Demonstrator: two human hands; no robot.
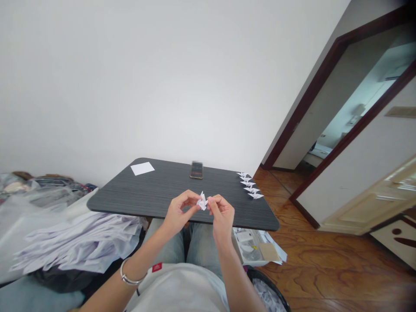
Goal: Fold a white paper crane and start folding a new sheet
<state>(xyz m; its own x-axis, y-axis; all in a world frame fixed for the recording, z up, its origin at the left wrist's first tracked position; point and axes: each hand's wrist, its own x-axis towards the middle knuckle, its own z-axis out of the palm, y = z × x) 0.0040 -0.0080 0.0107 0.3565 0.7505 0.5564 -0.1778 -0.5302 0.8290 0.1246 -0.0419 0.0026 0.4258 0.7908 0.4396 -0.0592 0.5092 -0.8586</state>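
Observation:
Between my two hands, above the front part of the dark table [146,190], is a small white folded paper crane [203,202]. My left hand [180,209] pinches its left side between thumb and fingers. On the other side, my right hand [221,212] pinches its right edge with thumb and forefinger. The fingertips cover parts of the paper. Several finished white paper cranes [251,190] stand in a row along the table's right side. At the back left lies a flat white sheet of paper [142,168].
A phone [196,170] leans at the table's back edge by the wall. Left of the table are a heap of white cloth [87,238] and plastic bags. Below its right side are a white box [250,249] of odds and ends and a bin [268,294] with paper.

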